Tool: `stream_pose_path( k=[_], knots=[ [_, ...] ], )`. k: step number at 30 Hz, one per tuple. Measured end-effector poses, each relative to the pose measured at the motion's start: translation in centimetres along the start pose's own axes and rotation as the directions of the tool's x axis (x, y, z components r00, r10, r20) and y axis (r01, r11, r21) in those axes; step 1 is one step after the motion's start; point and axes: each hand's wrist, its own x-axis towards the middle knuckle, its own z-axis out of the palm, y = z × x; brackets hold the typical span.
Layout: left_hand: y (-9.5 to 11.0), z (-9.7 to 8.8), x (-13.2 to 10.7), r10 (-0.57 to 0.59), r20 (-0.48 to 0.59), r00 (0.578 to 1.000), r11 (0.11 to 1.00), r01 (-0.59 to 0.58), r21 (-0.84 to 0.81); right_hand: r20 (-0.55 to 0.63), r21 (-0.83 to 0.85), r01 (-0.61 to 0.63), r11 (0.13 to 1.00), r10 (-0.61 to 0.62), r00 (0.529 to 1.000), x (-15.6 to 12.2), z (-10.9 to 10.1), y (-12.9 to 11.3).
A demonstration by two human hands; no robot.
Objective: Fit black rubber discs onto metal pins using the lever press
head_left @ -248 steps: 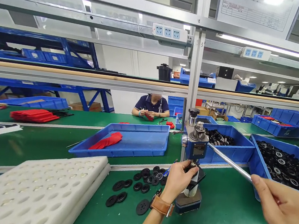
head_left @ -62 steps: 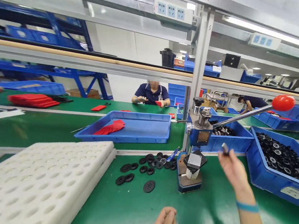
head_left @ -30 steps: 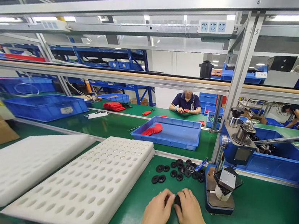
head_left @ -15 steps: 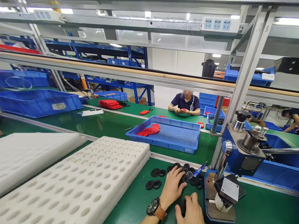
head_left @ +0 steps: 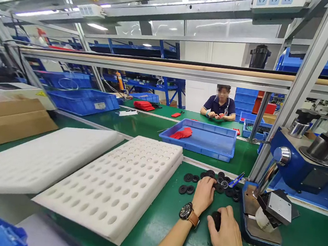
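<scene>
My left hand (head_left: 204,193), with a watch (head_left: 186,211) on its wrist, reaches into a cluster of black round discs (head_left: 224,184) on the green tabletop. Its fingers are drawn together and bent down among the discs; whatever is under the fingertips is hidden. Closer to me, my right hand (head_left: 227,232) grips a dark rounded part (head_left: 216,219) between thumb and fingers, low over the table. Some discs (head_left: 186,189) lie left of my left hand. Blue tweezers (head_left: 237,180) rest at the cluster's right edge.
A hand press (head_left: 279,209) stands right of my hands. White foam trays with round holes (head_left: 122,173) lie at left. Beyond is a shallow blue tray (head_left: 211,152) with a red cloth-like piece (head_left: 182,133). A person (head_left: 220,106) sits across the bench near a metal post (head_left: 310,77).
The camera view has swung left, so the scene sits further right. My left hand's spread fingers have drawn together over the discs. My right hand still grips the dark part.
</scene>
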Motion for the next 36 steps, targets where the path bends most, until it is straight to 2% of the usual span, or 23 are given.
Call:
stream_pose_path(
  k=[5, 8, 11, 15, 18, 21, 26, 33, 36],
  knots=[
    [0.6, -0.1, -0.1, 0.007, -0.090, 0.996, 1.000, -0.007, 0.000, 0.020, 0.042, -0.023, 0.999, 0.022, 1.000, 0.0, 0.1, 0.4],
    [0.9, -1.5, 0.3, -0.031, -0.204, 0.978, 0.999, 0.037, 0.027, 0.056, 0.049, -0.027, 0.998, 0.025, 0.998, 0.0, 0.1, 0.8],
    [-0.1, -4.4, 1.0, -0.136, -0.361, 0.923, 0.982, 0.173, 0.075, 0.091, 0.056, -0.045, 0.997, 0.040, 0.995, 0.0, 0.1, 1.0],
    [-3.3, -9.7, 1.9, -0.312, -0.537, 0.784, 0.897, 0.429, 0.105, 0.114, 0.090, -0.077, 0.993, 0.067, 0.991, 0.0, -0.1, 1.0],
    [-6.1, -12.9, 2.9, -0.431, -0.541, 0.722, 0.809, 0.575, 0.123, 0.110, 0.114, -0.082, 0.990, 0.069, 0.991, 0.1, -0.3, 0.7],
    [-8.3, -14.7, 3.8, -0.547, -0.452, 0.705, 0.728, 0.667, 0.159, 0.095, 0.111, -0.063, 0.992, 0.053, 0.994, 0.0, -0.4, 0.2],
    [-9.8, -15.0, 4.5, -0.639, -0.364, 0.677, 0.642, 0.731, 0.232, 0.086, 0.103, -0.034, 0.994, 0.025, 0.996, -0.3, -0.5, -0.6],
    [-9.9, -14.2, 4.6, -0.642, -0.441, 0.627, 0.582, 0.773, 0.252, 0.092, 0.085, -0.012, 0.996, 0.004, 0.996, -0.7, -0.1, -0.6],
    [-10.0, -14.4, 4.8, -0.628, -0.445, 0.638, 0.596, 0.762, 0.253, 0.085, 0.080, -0.007, 0.997, 0.000, 0.996, -0.9, 0.2, -0.5]
  ],
)
